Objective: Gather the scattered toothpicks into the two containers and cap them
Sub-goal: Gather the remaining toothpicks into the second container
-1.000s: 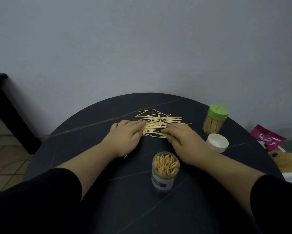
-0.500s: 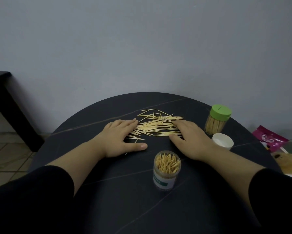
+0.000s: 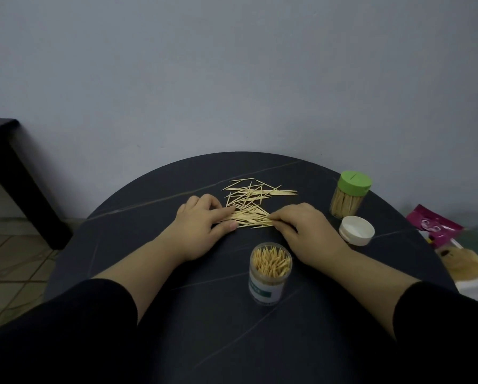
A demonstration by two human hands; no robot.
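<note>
Scattered toothpicks (image 3: 250,195) mid-table — open jar (image 3: 270,275) nearer, green-capped jar (image 3: 349,195), white cap (image 3: 357,230) rightward.

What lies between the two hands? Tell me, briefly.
A bundle of toothpicks lies on the dark table, spanning the gap between the left hand and the right hand. Each hand pinches one end. The head view shows this.

Grey wall (image 3: 232,65); seemingly tiled floor (image 3: 5,267).
</note>
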